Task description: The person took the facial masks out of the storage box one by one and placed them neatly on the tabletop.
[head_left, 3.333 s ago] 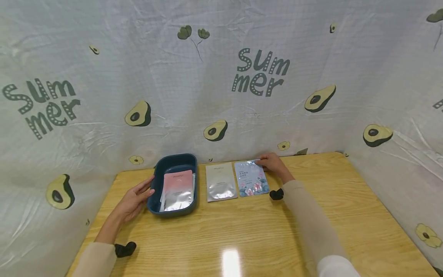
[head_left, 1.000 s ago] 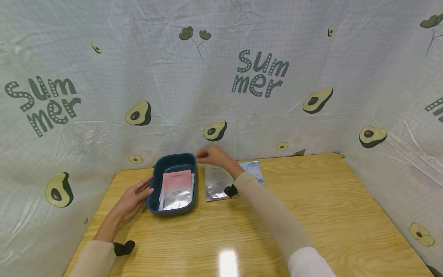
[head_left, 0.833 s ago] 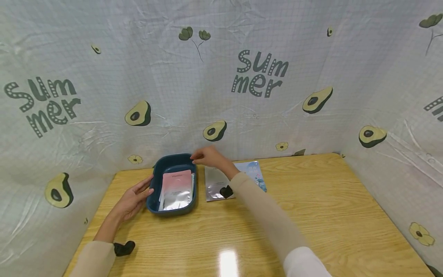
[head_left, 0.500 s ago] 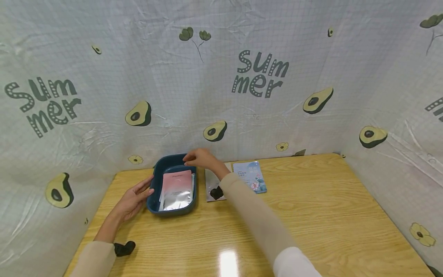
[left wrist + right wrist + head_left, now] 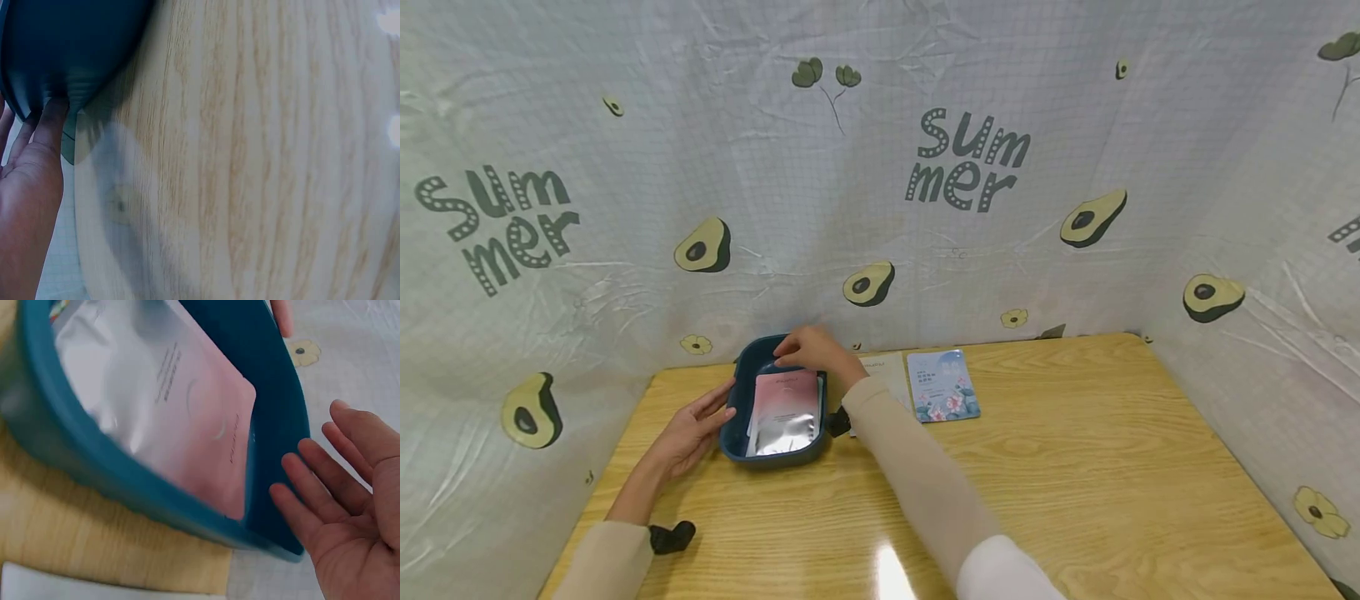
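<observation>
A dark blue bin (image 5: 775, 461) stands on the table at the centre left. Inside lies a pink-and-silver face mask sachet (image 5: 786, 408), over other packets that barely show beneath it. My left hand (image 5: 688, 433) rests against the bin's left wall with its fingers extended; in the left wrist view the fingers touch the outer side. Over the back right of the bin hovers my right hand (image 5: 816, 348), fingers loosely bent and spread, nothing between them in the right wrist view. It is nearest the top end of the pink sachet.
Right of the bin lies a white-and-silver sachet (image 5: 887, 375), partly covered by my right forearm. Beside it is a blue floral sachet (image 5: 943, 387). A patterned cloth (image 5: 970, 275) hangs behind the wooden table (image 5: 1075, 467).
My right hand has moved left from the blue floral sachet, across the white-and-silver one, to above the bin. The blue sachet has been let go and sits slightly shifted. My left hand stays put.
</observation>
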`<control>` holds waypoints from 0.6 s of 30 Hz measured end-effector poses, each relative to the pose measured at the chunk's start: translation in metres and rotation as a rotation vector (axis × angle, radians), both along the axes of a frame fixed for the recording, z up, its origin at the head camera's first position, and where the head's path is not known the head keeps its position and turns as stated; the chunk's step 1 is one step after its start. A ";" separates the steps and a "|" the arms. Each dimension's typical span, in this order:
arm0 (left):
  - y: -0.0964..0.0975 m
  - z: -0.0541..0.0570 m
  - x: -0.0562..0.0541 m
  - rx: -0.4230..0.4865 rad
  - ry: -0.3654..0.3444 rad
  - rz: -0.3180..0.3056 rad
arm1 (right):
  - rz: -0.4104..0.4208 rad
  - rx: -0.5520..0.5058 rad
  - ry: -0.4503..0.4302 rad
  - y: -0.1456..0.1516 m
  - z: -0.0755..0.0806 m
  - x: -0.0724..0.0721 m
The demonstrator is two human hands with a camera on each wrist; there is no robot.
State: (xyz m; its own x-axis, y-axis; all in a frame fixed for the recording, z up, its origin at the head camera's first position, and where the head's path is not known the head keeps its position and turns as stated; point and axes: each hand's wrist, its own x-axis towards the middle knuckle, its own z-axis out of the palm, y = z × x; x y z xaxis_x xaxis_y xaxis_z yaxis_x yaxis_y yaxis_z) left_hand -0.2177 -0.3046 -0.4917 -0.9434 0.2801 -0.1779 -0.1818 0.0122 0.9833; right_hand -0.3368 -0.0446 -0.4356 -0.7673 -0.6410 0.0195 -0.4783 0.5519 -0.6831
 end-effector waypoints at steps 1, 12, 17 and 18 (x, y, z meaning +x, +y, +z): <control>0.000 0.000 0.000 0.000 0.002 -0.004 | -0.011 -0.007 -0.026 -0.002 0.000 0.002; -0.001 0.000 0.001 -0.013 0.002 -0.001 | -0.099 0.198 -0.088 -0.021 -0.006 0.011; 0.000 0.000 0.001 -0.022 -0.001 -0.001 | -0.099 0.303 -0.023 -0.026 -0.010 0.011; 0.000 0.000 0.001 -0.018 -0.001 0.000 | -0.102 0.303 -0.022 -0.026 -0.010 0.012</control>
State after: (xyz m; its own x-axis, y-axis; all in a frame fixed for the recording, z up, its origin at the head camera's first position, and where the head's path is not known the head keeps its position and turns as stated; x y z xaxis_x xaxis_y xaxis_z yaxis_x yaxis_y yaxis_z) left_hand -0.2170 -0.3045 -0.4918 -0.9431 0.2769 -0.1840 -0.1830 0.0295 0.9827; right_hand -0.3251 -0.0709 -0.4452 -0.8259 -0.5350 -0.1776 -0.3973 0.7760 -0.4899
